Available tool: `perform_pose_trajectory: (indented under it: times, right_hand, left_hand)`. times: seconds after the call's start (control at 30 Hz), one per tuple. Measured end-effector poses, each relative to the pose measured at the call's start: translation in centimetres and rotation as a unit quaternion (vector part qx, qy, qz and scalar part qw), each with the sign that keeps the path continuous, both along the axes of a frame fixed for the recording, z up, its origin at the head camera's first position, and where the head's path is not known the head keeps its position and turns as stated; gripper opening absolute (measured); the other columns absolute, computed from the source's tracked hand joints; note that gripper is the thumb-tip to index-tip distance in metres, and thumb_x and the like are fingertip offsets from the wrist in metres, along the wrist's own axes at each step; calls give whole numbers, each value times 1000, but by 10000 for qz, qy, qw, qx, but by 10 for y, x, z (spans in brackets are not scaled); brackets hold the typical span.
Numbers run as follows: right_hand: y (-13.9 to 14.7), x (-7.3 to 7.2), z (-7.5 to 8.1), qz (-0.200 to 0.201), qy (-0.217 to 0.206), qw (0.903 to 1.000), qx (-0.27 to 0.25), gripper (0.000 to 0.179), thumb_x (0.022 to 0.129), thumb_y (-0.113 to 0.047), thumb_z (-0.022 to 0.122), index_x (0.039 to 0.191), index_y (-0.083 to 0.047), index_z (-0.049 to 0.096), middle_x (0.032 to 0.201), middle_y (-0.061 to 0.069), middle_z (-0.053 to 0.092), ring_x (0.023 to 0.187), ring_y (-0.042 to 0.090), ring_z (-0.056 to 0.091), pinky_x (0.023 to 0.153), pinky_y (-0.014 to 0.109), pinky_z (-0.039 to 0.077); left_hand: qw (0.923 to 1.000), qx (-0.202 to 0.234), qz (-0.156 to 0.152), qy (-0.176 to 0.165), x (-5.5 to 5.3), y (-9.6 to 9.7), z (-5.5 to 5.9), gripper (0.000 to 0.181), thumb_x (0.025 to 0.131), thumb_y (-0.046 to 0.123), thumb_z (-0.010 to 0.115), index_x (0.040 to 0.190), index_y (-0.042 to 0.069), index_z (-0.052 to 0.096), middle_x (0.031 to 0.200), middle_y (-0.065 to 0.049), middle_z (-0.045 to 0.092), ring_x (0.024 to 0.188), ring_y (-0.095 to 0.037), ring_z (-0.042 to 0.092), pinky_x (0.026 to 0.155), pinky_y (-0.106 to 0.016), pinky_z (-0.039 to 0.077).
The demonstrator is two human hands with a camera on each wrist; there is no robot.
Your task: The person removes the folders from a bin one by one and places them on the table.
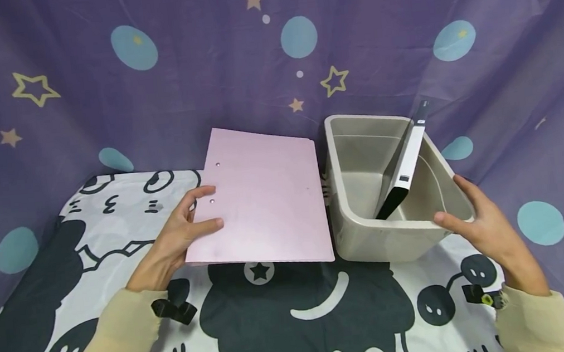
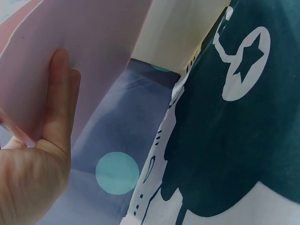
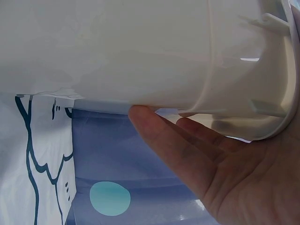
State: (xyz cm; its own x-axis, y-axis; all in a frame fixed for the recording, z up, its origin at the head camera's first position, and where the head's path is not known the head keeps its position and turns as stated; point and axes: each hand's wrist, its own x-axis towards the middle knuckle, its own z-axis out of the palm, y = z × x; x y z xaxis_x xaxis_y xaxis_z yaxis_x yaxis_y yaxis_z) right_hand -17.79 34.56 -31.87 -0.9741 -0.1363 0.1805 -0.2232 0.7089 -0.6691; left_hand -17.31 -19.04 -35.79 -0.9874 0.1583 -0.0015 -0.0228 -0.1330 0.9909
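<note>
In the head view my left hand [image 1: 181, 229] holds a pink binder [image 1: 264, 200] by its left edge, with the thumb on the near cover. Two small metal rivets show near that edge. The left wrist view shows the fingers [image 2: 58, 98] lying straight along the binder's other side. To the right stands a beige plastic bin [image 1: 368, 241]. My right hand [image 1: 485, 228] grips its front right corner, the thumb at the rim and the fingers along the outer side. Inside the bin leans a slim black thing with a white long edge [image 1: 411, 156], perhaps another binder.
A white cloth with black cartoon figures [image 1: 314, 318] covers the surface. Behind it hangs a purple curtain [image 1: 223, 80] with stars and blue dots, close to the bin's back rim. The binder's right edge is close beside the bin's left wall.
</note>
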Motion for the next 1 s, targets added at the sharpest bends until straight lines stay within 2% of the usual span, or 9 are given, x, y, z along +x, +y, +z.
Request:
perform_pose_trajectory:
  times: [0.33, 0.57, 0.73, 1.0]
  right_hand:
    - [0, 0, 0, 14, 31, 10000, -30, 90, 88, -28, 66, 155, -15, 7, 148, 31, 25, 121, 48, 35, 89, 67, 31]
    - [0, 0, -1, 0, 40, 10000, -22, 90, 88, -28, 67, 155, -14, 7, 147, 31, 27, 120, 47, 37, 87, 64, 33]
    - [0, 0, -1, -19, -12, 10000, -55, 91, 88, -29, 66, 155, -15, 6, 148, 30, 24, 121, 48, 35, 88, 66, 32]
    - [-1, 0, -1, 20, 16, 10000, -60, 91, 88, -28, 66, 155, -14, 7, 148, 30, 24, 120, 48, 35, 88, 67, 32]
  left_hand:
    - [9998, -147, 49, -154, -5, 5, -7, 77, 80, 0, 74, 142, 26, 36, 119, -15, 56, 80, -32, 69, 63, -48, 56]
    - [9993, -190, 87, -303, -4, 6, -10, 76, 80, 2, 75, 141, 29, 37, 116, -16, 53, 80, -34, 69, 64, -51, 55]
    - [9990, -205, 65, -387, -4, 7, -11, 77, 80, 2, 75, 141, 30, 37, 119, -17, 55, 82, -35, 68, 65, -51, 55]
    - [9994, -139, -101, -290, -5, 10, -15, 77, 80, 0, 74, 142, 26, 36, 119, -16, 56, 84, -35, 68, 65, -53, 54]
